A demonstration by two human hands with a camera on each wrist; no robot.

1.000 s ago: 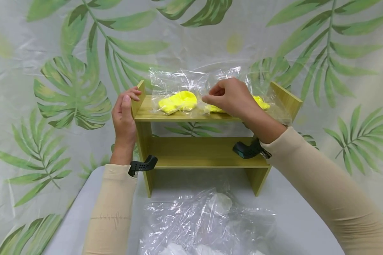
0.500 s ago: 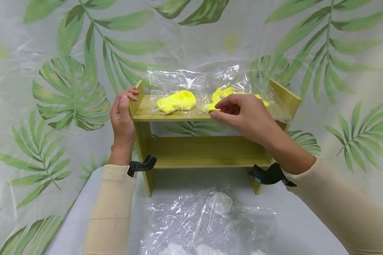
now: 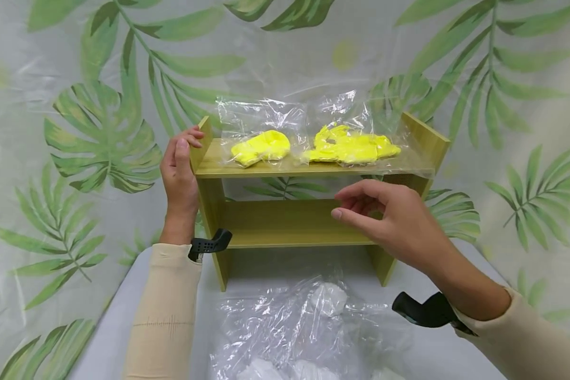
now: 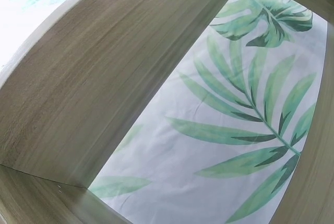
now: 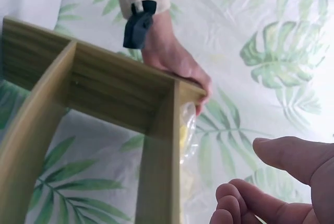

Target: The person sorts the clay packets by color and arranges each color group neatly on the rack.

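My left hand (image 3: 179, 171) grips the upper left side panel of a small wooden shelf (image 3: 290, 224), its fingers bent over the panel's edge. The right wrist view also shows that hand (image 5: 175, 57) at the panel's end. My right hand (image 3: 385, 221) hovers in front of the shelf's right half, fingers loosely bent, thumb apart, holding nothing. On the top board lie two clear plastic bags side by side. The left bag (image 3: 261, 113) contains a crumpled bright yellow item (image 3: 262, 148); the right bag (image 3: 344, 108) contains a larger yellow item (image 3: 353, 146) with finger-like folds. Their exact kind is unclear.
Clear bags (image 3: 285, 327) with white bundles (image 3: 330, 299) are heaped on the pale table (image 3: 119, 316) before the shelf. A leaf-patterned sheet (image 3: 285, 68) hangs behind. The lower shelf board (image 3: 285, 221) lies beneath the top one.
My right hand has drawn back from the right bag, moving down and to the right, uncovering the yellow item inside. The left hand stays on the side panel.
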